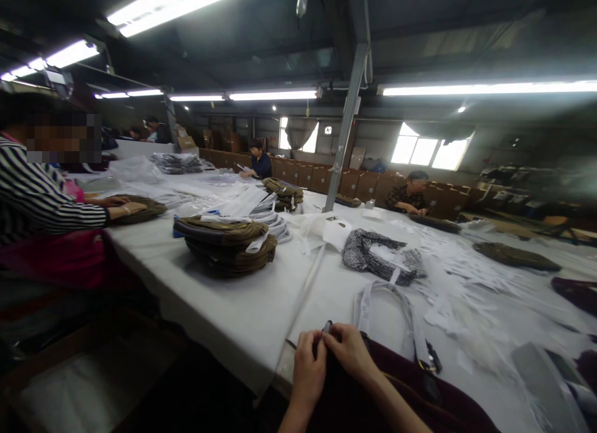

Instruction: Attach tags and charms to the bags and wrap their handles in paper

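My left hand (308,363) and my right hand (349,349) meet at the table's front edge, fingertips pinched together. Between them a small dark grey strap-like piece (328,326) sticks up; its exact kind is too small to make out. Under and beside my right hand lies a dark maroon bag (420,389), partly hidden by my forearm. Its handle (410,324) is wrapped in pale covering and stands up in a loop on the table. A dark clip with gold-coloured metal (433,358) is at the handle's right end.
A stack of olive-brown bags (228,249) stands left of centre on the white table (252,315). Black-and-white speckled material (373,259) and white strips (461,265) lie ahead. A grey box-like device (545,377) is at right. A striped-sleeved co-worker (41,190) handles a bag at left.
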`<action>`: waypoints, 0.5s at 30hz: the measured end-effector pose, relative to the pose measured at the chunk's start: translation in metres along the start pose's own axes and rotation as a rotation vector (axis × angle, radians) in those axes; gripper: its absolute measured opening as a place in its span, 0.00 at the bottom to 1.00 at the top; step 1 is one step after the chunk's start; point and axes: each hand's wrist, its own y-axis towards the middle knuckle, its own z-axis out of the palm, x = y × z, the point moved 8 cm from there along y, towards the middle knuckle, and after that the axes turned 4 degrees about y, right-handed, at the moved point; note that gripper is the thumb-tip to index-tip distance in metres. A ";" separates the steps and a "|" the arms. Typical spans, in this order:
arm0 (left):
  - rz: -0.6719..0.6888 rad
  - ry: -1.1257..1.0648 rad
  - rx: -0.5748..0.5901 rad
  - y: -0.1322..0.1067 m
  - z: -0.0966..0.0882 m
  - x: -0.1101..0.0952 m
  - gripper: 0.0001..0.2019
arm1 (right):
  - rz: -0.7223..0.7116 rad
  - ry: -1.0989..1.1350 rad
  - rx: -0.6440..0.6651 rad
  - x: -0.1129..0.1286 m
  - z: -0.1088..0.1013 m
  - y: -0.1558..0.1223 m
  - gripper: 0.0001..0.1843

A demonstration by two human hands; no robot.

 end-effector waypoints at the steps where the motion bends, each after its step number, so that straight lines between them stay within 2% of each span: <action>1: -0.010 -0.007 0.033 0.002 0.001 0.001 0.11 | -0.027 -0.010 0.014 0.004 -0.002 0.000 0.14; 4: -0.042 -0.020 0.101 0.005 0.004 0.006 0.11 | -0.093 -0.036 0.080 0.015 -0.006 0.001 0.11; 9: -0.154 -0.097 0.117 0.006 0.002 0.016 0.13 | -0.155 0.023 0.267 0.028 -0.005 0.002 0.07; 12: -0.188 -0.144 0.115 0.005 0.002 0.018 0.17 | -0.166 0.013 0.247 0.030 -0.006 0.003 0.09; 15: -0.202 -0.162 0.101 0.006 0.001 0.019 0.20 | -0.175 -0.064 0.161 0.030 -0.004 0.005 0.10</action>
